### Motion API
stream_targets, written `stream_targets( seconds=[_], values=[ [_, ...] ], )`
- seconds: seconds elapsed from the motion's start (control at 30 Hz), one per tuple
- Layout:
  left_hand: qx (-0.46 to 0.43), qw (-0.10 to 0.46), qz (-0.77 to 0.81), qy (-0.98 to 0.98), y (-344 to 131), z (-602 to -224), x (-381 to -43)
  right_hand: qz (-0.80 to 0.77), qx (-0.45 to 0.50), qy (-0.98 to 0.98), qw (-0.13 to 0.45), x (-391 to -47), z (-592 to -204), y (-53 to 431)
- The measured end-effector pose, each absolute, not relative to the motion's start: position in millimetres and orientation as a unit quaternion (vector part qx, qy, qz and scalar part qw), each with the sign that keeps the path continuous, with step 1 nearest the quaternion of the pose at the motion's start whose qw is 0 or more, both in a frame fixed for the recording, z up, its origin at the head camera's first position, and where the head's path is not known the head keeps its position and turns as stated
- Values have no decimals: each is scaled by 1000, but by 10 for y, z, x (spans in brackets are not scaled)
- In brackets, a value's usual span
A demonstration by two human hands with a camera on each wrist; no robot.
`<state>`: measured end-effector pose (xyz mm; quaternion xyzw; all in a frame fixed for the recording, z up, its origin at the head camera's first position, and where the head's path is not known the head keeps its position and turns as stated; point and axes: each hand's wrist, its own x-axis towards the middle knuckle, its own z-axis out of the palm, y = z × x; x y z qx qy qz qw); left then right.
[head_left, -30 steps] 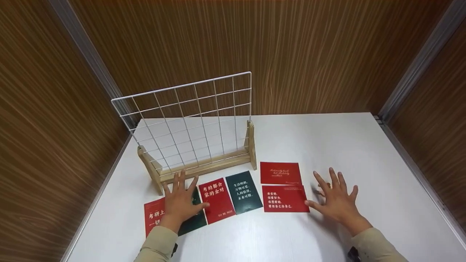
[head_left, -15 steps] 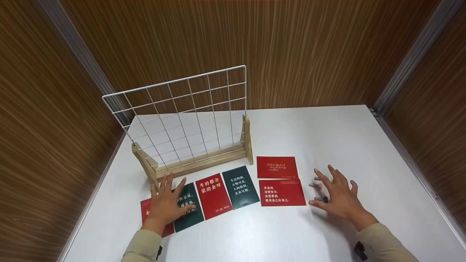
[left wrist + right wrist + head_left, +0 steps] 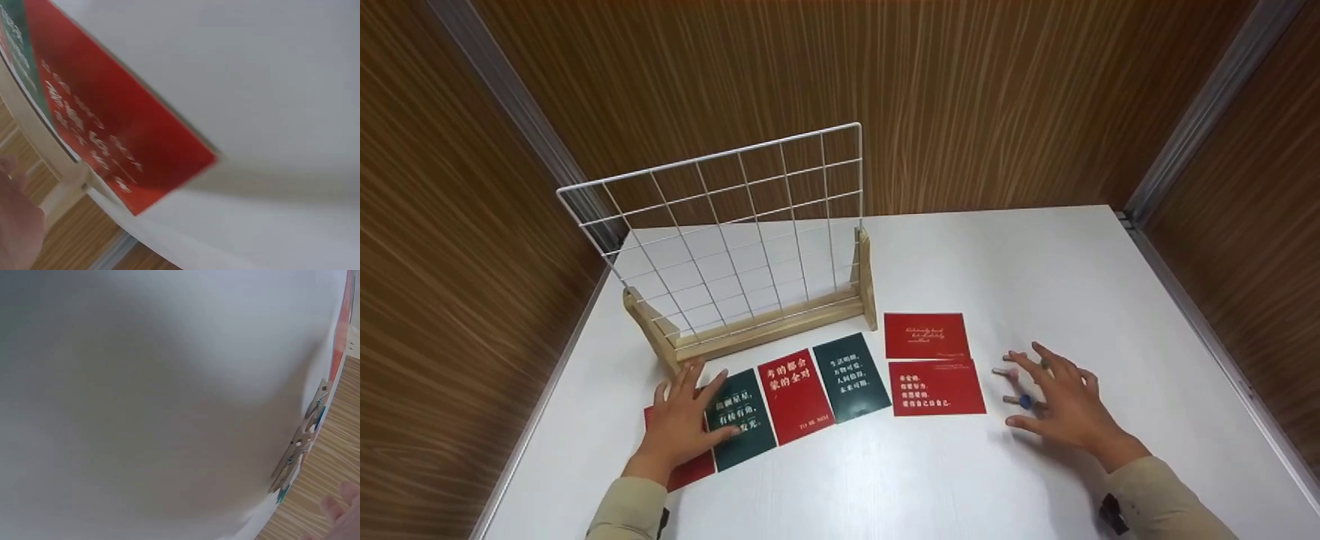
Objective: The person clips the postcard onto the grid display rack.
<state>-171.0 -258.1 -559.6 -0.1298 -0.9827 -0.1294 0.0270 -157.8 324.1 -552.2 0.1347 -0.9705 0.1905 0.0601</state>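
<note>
My left hand (image 3: 679, 424), fingers spread, hovers over the leftmost red card (image 3: 692, 472) and overlaps the dark green card (image 3: 750, 450) beside it. In the left wrist view the red card (image 3: 107, 112) with white writing lies flat, and part of the hand (image 3: 19, 225) shows at the lower left. To the right, my right hand (image 3: 1069, 401) is held with loosely bent fingers above several small wooden clothespins (image 3: 1024, 401) with coloured trims, partly hidden beneath it. The right wrist view shows these clothespins (image 3: 289, 458) lying together on the table, away from the fingertips (image 3: 333, 509).
A white wire grid (image 3: 860, 172) stands upright in a wooden base (image 3: 780, 322) behind the cards. Another red card (image 3: 799, 397) and a green card (image 3: 851, 379) continue the row. Two red landscape cards (image 3: 926, 335) lie one below the other. Wood-grain panels (image 3: 997, 112) enclose the white table (image 3: 930, 480).
My left hand has shifted left, uncovering more of the green card. The right hand has moved slightly right and its fingers bend more, so the clothespins show. The whole head view has shifted a little.
</note>
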Motion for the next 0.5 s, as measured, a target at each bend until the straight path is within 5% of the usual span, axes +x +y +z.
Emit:
stream_targets(
  seconds=[0.5],
  values=[
    [-121,-4,-186,-975,-2817,-5650,-1618,174,149,-971,72,-1455,-5566,3425]
  ],
)
